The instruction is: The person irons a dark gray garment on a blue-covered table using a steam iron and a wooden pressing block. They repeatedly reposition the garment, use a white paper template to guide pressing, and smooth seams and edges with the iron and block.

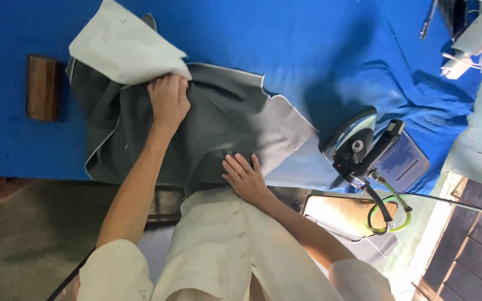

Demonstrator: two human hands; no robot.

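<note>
Grey-green woven fabric piece with pale lining [213,131] lies centre frame on blue padded table [319,44]; looks soft, light, floppy; left hand [168,100] pinches folded-back corner, best grip; right hand [245,178] flat, fingers spread, near black steam iron [358,147].

Your worktop [319,44] was covered in bright blue cloth, and a steam iron [364,147] stood tilted near its right edge, with a coiled black cord and a green hose [389,214] trailing from it. A brown wooden block [43,87] lay far off on the left side, while pale folded fabric [475,39] was heaped at the upper right corner.
</note>
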